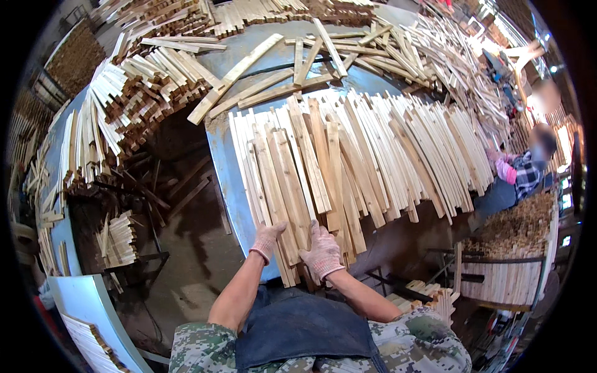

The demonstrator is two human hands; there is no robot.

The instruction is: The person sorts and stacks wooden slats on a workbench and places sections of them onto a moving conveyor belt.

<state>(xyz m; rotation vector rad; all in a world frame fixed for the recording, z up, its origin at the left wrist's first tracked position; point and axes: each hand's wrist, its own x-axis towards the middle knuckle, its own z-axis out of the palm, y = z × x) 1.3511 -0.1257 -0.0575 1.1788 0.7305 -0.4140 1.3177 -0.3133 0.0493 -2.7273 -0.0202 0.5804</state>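
- Gloves (328, 261), pale and pinkish, covered the left hand (268, 241) and the right hand (322, 252), which lay near each other.
- The left hand rested at the near ends of several wooden strips (287, 186), its thumb turned toward the right hand; whether its fingers closed around any strip, I could not tell.
- The right hand lay over the near ends of the strips just beside it, fingers pointing away from the body; its underside was hidden, so a grip could not be made out.
- Those strips ran away from both hands, some lying on top of a long row of lighter strips (398, 149) that spread to the right of the right hand.
- Left of the left hand, a bare edge of the blue table (239, 199) showed.
- Beyond both hands, past the row's far ends, lay a long board (236, 78) set slantwise and, farther right, a jumbled pile (404, 56) of strips.
- Well to the left of and beyond the left hand stood a stack (149, 93) of sticks.
- Far to the right of the right hand, a person (527, 177) in a checked top seemed to reach toward the row's end, though blurred.
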